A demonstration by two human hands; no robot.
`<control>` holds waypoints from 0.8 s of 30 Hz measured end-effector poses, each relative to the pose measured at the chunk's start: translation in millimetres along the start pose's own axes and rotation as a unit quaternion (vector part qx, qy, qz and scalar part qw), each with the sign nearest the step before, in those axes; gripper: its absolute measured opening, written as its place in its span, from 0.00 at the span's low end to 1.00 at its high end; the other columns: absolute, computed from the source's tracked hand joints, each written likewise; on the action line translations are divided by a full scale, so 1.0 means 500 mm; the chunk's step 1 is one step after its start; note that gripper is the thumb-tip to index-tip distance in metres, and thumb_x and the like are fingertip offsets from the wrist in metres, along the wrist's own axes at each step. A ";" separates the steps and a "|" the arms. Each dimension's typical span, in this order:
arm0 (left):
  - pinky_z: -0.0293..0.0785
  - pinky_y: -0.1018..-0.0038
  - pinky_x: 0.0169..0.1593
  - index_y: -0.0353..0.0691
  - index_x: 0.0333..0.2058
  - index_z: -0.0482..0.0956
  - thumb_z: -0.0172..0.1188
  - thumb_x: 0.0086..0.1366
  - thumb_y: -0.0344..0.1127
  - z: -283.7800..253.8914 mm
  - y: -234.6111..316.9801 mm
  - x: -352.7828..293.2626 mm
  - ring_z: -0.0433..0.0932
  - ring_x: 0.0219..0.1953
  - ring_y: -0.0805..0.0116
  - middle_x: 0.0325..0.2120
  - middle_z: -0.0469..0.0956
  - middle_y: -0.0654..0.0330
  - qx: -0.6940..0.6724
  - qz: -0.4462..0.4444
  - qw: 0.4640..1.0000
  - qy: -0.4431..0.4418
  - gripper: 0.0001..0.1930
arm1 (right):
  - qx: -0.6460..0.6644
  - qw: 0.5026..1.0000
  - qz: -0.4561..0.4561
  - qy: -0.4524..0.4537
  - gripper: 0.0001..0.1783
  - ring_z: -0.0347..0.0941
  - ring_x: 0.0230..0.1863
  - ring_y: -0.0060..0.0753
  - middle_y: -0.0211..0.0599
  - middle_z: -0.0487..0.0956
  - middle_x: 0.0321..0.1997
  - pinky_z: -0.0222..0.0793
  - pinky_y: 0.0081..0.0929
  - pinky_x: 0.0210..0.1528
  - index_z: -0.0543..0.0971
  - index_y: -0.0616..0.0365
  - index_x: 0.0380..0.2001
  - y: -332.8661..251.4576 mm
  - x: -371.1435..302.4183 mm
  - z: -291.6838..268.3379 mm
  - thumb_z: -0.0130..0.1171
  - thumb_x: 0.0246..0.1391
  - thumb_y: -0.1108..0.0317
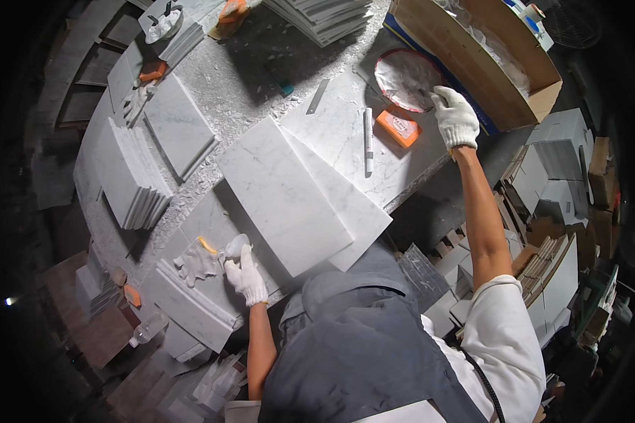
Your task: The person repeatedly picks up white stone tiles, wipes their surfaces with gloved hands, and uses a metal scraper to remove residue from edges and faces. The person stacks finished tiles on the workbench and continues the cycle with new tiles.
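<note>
My left hand (245, 278), in a white knit glove, has its fingers bent against a small whitish round piece (237, 245) at the near-left side of the bench. A crumpled white cloth or glove (197, 264) lies beside it, with a yellow strip (207, 244) above. On the far right, my right hand (456, 116), gloved likewise, is closed at the edge of a red-rimmed bowl (378, 83) of white paste or powder. Whatever its fingertips hold is hidden. Two overlapping pale marble tiles (286, 197) lie between my hands, in front of me.
Near the bowl lie an orange block (399, 127), a white marker (368, 141) and a flat metal strip (318, 96). A cardboard box (466, 49) with plastic wrap stands behind. Stacked tiles (130, 176) line the left; another stack (321, 17) stands at the back.
</note>
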State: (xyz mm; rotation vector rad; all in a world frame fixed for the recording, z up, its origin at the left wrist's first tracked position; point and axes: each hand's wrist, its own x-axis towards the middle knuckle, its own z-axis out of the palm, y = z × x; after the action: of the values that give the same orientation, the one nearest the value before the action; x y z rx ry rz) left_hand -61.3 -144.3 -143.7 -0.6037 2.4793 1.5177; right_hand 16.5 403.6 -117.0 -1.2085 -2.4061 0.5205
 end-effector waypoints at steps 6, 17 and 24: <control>0.83 0.73 0.40 0.34 0.65 0.66 0.66 0.68 0.35 -0.004 -0.014 -0.021 0.83 0.43 0.66 0.49 0.79 0.54 -0.066 0.025 0.996 0.051 0.30 | 0.322 0.935 0.149 -0.011 0.17 0.76 0.27 0.17 0.27 0.83 0.32 0.73 0.20 0.30 0.83 0.57 0.54 -0.006 -0.007 0.001 0.65 0.65 0.62; 0.84 0.71 0.41 0.33 0.60 0.66 0.63 0.71 0.34 0.018 0.031 -0.067 0.83 0.41 0.65 0.47 0.79 0.52 -0.132 0.053 0.989 0.033 0.24 | 0.384 0.900 0.198 -0.054 0.16 0.81 0.27 0.23 0.35 0.86 0.36 0.77 0.23 0.30 0.83 0.58 0.52 -0.040 -0.008 0.058 0.64 0.64 0.64; 0.85 0.71 0.40 0.31 0.58 0.68 0.63 0.71 0.34 0.019 0.031 -0.076 0.83 0.41 0.65 0.46 0.79 0.52 -0.142 0.065 0.987 0.039 0.22 | 0.425 0.876 0.218 -0.072 0.17 0.78 0.25 0.23 0.34 0.84 0.33 0.75 0.22 0.26 0.82 0.60 0.53 -0.034 -0.006 0.063 0.65 0.63 0.65</control>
State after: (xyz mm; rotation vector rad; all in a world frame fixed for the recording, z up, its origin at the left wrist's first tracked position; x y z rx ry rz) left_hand -34.1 -120.4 -122.4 -0.5630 2.4193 1.9538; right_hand -8.9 386.7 -135.8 -1.2725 -1.6135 1.6364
